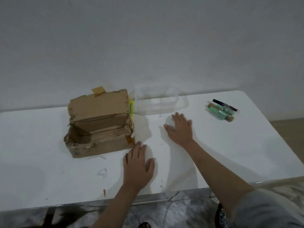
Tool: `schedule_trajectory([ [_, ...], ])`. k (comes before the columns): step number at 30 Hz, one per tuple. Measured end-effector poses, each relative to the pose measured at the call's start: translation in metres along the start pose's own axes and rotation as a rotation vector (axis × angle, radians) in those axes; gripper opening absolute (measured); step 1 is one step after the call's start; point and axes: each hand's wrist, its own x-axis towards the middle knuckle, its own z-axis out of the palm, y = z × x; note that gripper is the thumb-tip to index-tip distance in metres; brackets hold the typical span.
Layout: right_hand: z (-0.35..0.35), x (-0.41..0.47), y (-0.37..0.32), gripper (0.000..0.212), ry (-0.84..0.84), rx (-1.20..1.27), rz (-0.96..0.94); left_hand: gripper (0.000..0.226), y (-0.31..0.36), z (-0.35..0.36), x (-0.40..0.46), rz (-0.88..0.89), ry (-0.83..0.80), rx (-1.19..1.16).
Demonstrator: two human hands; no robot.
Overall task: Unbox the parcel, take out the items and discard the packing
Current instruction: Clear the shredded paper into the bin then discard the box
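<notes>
A torn brown cardboard box (98, 129) stands open on the white table (230, 153), its lid flap upright and its inside looking empty. My left hand (138, 167) lies flat on the table just right of the box's front corner, fingers straight. My right hand (181, 129) rests flat farther back, fingers spread, holding nothing. Clear plastic packing (158, 102) lies behind my right hand, against the box's right side. A small pile of items (222, 111), green bottles with brown caps and a black pen, sits at the far right.
A yellow-green strip (131, 106) shows between the box and the clear plastic. A scrap of brown tape (104, 193) lies near the table's front edge. The table backs onto a white wall (148, 46). Marbled floor (164, 211) shows below.
</notes>
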Motion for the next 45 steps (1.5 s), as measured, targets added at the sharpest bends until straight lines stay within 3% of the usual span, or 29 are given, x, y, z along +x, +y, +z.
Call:
schedule_trajectory([
  [5,0.008,0.002,-0.013,0.076,-0.08,0.128,-0.271,0.053,0.0,-0.001,0.0,0.001,0.014,0.015],
  [11,0.004,0.014,-0.021,0.066,-0.087,0.138,-0.328,0.048,-0.002,0.0,-0.001,0.02,0.047,-0.048],
  [16,0.011,0.004,-0.021,0.048,-0.159,0.128,-0.485,0.04,0.006,-0.011,-0.013,-0.028,0.228,-0.126],
  [19,0.013,-0.007,-0.022,0.034,-0.107,0.229,-0.489,0.036,-0.004,-0.022,-0.025,-0.08,0.341,-0.099],
  [24,0.015,-0.011,-0.043,0.044,-0.075,0.222,-0.513,0.039,-0.064,-0.055,-0.04,-0.226,0.494,-0.068],
  [28,0.027,-0.012,-0.059,0.043,-0.185,0.053,-0.45,0.049,-0.127,-0.084,-0.044,-0.362,0.433,-0.013],
  [32,0.032,-0.041,-0.062,0.033,-0.094,0.193,-0.335,0.044,-0.184,-0.11,-0.04,-0.485,0.237,0.065],
  [34,0.034,-0.057,-0.063,0.022,-0.002,0.221,-0.271,0.042,-0.208,-0.122,-0.037,-0.49,0.168,0.113],
  [37,0.039,-0.077,-0.069,0.011,0.284,0.217,-0.216,0.039,-0.231,-0.129,-0.035,-0.427,0.134,0.169],
  [41,0.05,-0.111,-0.116,0.01,0.598,0.263,-0.329,0.038,-0.239,-0.126,-0.033,-0.424,0.14,0.126],
  [43,0.065,-0.131,-0.156,0.015,0.513,0.344,-0.448,0.038,-0.241,-0.125,-0.033,-0.428,0.153,0.103],
  [45,0.084,-0.145,-0.196,0.02,0.294,0.36,-0.542,0.038,-0.242,-0.125,-0.033,-0.442,0.172,0.074],
])
